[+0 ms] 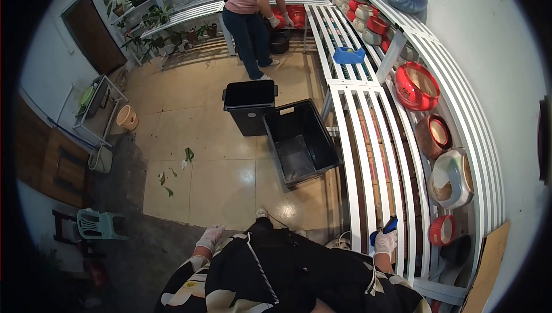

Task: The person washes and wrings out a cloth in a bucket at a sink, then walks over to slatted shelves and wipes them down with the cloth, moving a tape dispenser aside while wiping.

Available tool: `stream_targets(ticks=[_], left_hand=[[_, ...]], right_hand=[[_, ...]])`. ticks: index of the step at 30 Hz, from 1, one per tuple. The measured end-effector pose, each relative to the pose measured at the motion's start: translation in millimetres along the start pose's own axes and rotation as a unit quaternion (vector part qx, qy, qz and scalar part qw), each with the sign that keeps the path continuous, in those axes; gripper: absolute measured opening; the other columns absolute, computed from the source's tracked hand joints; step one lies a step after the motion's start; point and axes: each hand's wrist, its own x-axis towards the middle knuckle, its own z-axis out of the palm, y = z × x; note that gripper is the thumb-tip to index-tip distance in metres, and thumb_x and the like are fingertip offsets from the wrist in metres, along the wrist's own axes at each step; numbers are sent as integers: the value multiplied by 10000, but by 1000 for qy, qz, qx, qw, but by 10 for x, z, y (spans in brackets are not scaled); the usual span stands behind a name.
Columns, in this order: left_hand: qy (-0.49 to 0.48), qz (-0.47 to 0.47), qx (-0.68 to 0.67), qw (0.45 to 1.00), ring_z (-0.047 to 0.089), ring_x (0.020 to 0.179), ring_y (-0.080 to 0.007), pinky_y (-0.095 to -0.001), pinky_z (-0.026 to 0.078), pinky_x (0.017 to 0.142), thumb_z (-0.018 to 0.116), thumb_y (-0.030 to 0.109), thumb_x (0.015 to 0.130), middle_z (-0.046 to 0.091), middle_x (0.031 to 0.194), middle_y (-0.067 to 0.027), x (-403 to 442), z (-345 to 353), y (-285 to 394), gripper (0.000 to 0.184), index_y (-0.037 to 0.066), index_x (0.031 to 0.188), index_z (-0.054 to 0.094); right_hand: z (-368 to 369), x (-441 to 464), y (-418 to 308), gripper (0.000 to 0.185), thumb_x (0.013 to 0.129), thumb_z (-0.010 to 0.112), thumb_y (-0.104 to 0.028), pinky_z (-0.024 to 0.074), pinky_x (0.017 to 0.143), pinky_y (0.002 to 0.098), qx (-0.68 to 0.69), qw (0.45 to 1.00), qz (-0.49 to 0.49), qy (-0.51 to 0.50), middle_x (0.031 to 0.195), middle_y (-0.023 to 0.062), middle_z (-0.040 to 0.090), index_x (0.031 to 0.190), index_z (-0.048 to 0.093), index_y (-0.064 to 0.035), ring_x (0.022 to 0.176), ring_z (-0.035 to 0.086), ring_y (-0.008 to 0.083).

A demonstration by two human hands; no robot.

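Observation:
My right hand (385, 242), in a white glove, is closed around a blue-and-black handled tool (391, 225) over the white slatted bench (365, 163). Its exact kind is too small to make out. My left hand (210, 237), also gloved in white, hangs beside my body above the floor. Its fingers look loosely stretched, and I see nothing in them. A black rectangular crate (294, 166) lies on the tiles ahead, next to a tall black bin (251, 106).
A person (253, 17) bends over red pots at the back. Red pots (417, 87) and a white ceramic pot (451, 179) line the right shelf; a blue tape dispenser (349, 55) sits on the bench. Leaf scraps (168, 190), a bucket (127, 117) and a plastic chair (99, 224) are left.

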Motion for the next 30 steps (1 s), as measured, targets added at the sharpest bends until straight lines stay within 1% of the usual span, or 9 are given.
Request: stream_targets(ticks=[10,15,19,22,23,24,26,27,30], left_hand=[[-5,17,-14,1000,602,818,-216,-356,466,753,555,380,939,679,907,-106,44,20,52,386,16,1025,654],[-4,21,-23,1000,593,795,-210,-355,463,740,557,378,938,674,886,-99,37,27,52,382,17,1017,654],[0,30,-39,999,586,778,-206,-354,461,729,559,376,938,671,870,-93,-12,-5,84,379,17,1010,654],[7,34,-46,998,577,760,-202,-353,457,718,556,379,938,666,854,-87,142,37,-139,380,18,1009,654],[11,36,-44,998,572,752,-201,-353,455,713,552,381,939,662,846,-84,279,74,-297,383,19,1011,653],[14,37,-42,998,566,743,-200,-352,452,709,548,384,940,659,838,-81,274,77,-275,386,20,1013,653],[11,38,-24,999,583,761,-202,-345,457,723,540,394,942,670,867,-90,233,91,-253,401,19,1036,648],[10,39,-14,999,592,770,-204,-341,460,730,536,399,943,675,882,-95,180,73,-176,409,19,1047,645],[14,78,12,997,620,834,-218,-339,468,774,519,412,950,689,956,-113,192,80,-178,434,19,1093,636]], right_hand=[[-3,-30,9,740,793,689,-321,492,923,466,-1,1000,-19,24,1255,192,540,1403,354,-68,1115,568,395],[21,-8,3,756,787,698,-330,490,928,468,-3,1000,-8,28,1264,192,535,1406,349,-72,1123,564,390],[-100,-109,-66,757,790,696,-338,487,935,461,-10,1000,2,15,1274,186,528,1410,352,-72,1139,555,376],[86,19,14,698,789,694,-333,472,945,457,0,999,-12,51,1226,220,557,1353,398,-48,1112,575,403],[78,5,10,682,790,694,-321,478,937,453,-1,998,-18,54,1205,212,568,1343,402,-50,1098,582,403],[92,38,19,685,789,695,-321,477,938,453,0,998,-20,53,1209,213,566,1345,399,-51,1100,581,403],[155,98,57,692,788,697,-320,476,940,452,2,999,-19,47,1217,216,561,1349,393,-53,1105,577,403],[69,15,6,700,788,699,-330,473,942,460,2,999,-10,44,1227,217,555,1351,390,-53,1118,568,405],[121,70,18,736,797,691,-329,495,916,454,-21,999,-9,41,1282,170,524,1399,366,-56,1133,559,373]])
